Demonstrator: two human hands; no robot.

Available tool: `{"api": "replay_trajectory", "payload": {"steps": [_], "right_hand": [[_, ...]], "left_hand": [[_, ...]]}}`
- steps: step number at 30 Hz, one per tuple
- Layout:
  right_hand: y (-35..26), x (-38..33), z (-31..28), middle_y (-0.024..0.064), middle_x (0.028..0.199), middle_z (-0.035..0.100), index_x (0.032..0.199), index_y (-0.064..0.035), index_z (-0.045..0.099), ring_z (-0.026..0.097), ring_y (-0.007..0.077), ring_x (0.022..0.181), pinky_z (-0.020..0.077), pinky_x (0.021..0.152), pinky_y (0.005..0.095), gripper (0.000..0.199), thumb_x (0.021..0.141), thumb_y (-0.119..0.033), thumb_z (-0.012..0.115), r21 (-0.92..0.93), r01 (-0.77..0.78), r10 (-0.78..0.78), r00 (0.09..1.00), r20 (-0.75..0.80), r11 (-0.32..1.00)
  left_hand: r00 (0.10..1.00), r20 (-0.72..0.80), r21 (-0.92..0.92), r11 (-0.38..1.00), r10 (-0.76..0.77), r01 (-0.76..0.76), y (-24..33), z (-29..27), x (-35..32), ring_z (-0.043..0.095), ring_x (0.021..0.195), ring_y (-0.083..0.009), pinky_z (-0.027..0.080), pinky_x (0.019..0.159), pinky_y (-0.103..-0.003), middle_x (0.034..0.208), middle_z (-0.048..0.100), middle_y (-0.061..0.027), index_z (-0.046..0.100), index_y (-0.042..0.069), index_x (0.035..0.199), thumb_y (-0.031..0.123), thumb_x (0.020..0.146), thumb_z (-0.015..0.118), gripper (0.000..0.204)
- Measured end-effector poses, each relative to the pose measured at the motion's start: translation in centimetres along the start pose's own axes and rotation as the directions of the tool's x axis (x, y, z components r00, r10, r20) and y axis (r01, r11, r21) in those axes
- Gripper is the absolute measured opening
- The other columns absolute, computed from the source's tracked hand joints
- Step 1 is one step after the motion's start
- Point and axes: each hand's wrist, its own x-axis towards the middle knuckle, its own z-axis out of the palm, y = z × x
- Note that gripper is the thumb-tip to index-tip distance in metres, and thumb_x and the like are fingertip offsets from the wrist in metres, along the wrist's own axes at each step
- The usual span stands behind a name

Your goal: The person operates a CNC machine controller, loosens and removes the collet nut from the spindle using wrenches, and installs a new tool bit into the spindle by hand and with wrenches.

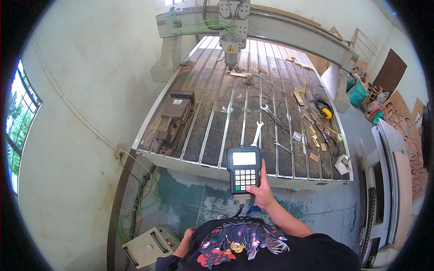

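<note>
The black handheld controller [244, 169] with screen and keypad is held upright before the slotted machine bed [212, 135]. The right hand [262, 193], forearm raised, grips its lower right edge, thumb on the keys. The left hand [188, 233] hangs low beside a beige control box [147, 246]; its grip cannot be made out.

Pale plaster walls [90, 67], window [18, 122] (daylit, left), worn greenish floor [194, 203]

black short-sleeved t-shirt [253, 246] with a red, white and yellow graphic print; bare forearms.
</note>
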Motion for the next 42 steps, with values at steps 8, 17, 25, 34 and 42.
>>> {"api": "replay_trajectory", "payload": {"steps": [8, 17, 25, 34, 42], "right_hand": [[0.5, 0.4, -0.1, 0.0090, 0.129, 0.033, 0.139, -0.0191, -0.007, 0.046, 0.0189, 0.108, 0.0400, 0.089, 0.0312, 0.100, 0.064, 0.012, 0.052, 0.006, -0.018, 0.018, 1.000, 0.015, 1.000], [1.0, 0.5, -0.2, 0.0100, 0.133, 0.030, 0.139, -0.0201, -0.008, 0.043, 0.0226, 0.114, 0.0378, 0.093, 0.0345, 0.102, 0.063, 0.007, 0.054, -0.040, -0.022, 0.023, 0.999, 0.028, 0.999], [1.1, 0.4, -0.4, 0.0088, 0.131, 0.029, 0.139, -0.0182, -0.009, 0.043, 0.0186, 0.111, 0.0374, 0.092, 0.0310, 0.100, 0.064, 0.012, 0.052, 0.036, -0.007, 0.006, 0.999, 0.035, 0.999], [0.7, 0.6, 0.8, 0.0086, 0.129, 0.032, 0.138, -0.0182, -0.009, 0.046, 0.0180, 0.108, 0.0388, 0.090, 0.0301, 0.100, 0.065, 0.013, 0.050, 0.030, -0.023, 0.021, 0.997, 0.071, 0.999], [1.1, 0.4, 0.5, 0.0085, 0.127, 0.035, 0.138, -0.0188, -0.012, 0.047, 0.0167, 0.105, 0.0407, 0.087, 0.0296, 0.100, 0.067, 0.011, 0.052, -0.046, -0.016, 0.019, 0.997, 0.073, 0.999]], "left_hand": [[0.999, -0.024, -0.001, 1.000, -0.022, 0.022, -3.6, 2.0, 2.8, 0.062, 0.087, -0.0236, 0.047, 0.074, -0.032, 0.089, 0.065, -0.0128, 0.066, 0.011, 0.093, 0.036, 0.064, 0.064, 0.038], [0.999, -0.035, -0.172, 0.985, 0.023, -0.028, -5.4, 2.1, 4.1, 0.061, 0.090, -0.0248, 0.046, 0.076, -0.033, 0.092, 0.064, -0.0133, 0.065, 0.011, 0.095, 0.039, 0.063, 0.064, 0.042], [0.997, -0.058, 0.019, 0.999, -0.049, 0.050, -5.1, 3.1, 4.5, 0.061, 0.090, -0.0247, 0.046, 0.077, -0.033, 0.091, 0.064, -0.0135, 0.066, 0.011, 0.093, 0.040, 0.063, 0.065, 0.042], [0.999, -0.025, -0.233, 0.972, -0.030, 0.024, -7.0, 2.1, 4.7, 0.061, 0.091, -0.0257, 0.046, 0.079, -0.033, 0.092, 0.064, -0.0144, 0.064, 0.010, 0.098, 0.036, 0.067, 0.062, 0.041], [0.945, -0.310, -0.160, 0.975, 0.100, -0.156, 3.5, -1.7, 1.6, 0.061, 0.088, -0.0242, 0.046, 0.078, -0.032, 0.091, 0.063, -0.0149, 0.062, 0.002, 0.096, 0.027, 0.074, 0.059, 0.033]]}}
